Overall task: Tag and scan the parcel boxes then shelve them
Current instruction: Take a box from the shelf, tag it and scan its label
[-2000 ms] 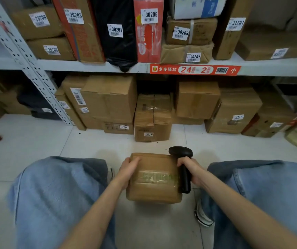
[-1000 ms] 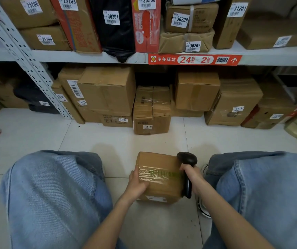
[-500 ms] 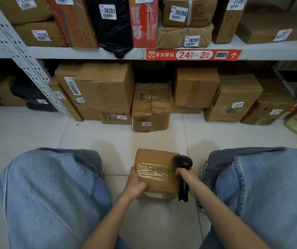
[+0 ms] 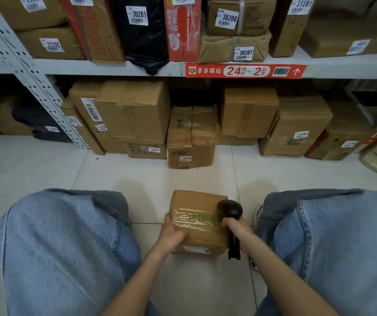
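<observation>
— Cardboard fills the shelf (image 4: 114,68) before us. From the left there is a brown carton (image 4: 50,42) tagged 25206, a black bag (image 4: 142,37) tagged 30201, a red box (image 4: 181,30), then stacked parcels (image 4: 251,19) tagged 30208 and 30207.
— Beneath it, more cartons (image 4: 135,110) stand on the white floor (image 4: 46,169).
— Our parcel box (image 4: 194,201) is low between our knees. It is brown, with clear tape bearing green print across its top and a white label (image 4: 195,249) on its near face.
— Our left hand (image 4: 171,236) grips its near left corner, fingers curled round it. Our right hand (image 4: 240,231) is clenched round the black scanner (image 4: 229,209), whose head touches the box's right edge.
— Two seconds ago we saw no label there, and our left hand held farther up that side.
</observation>
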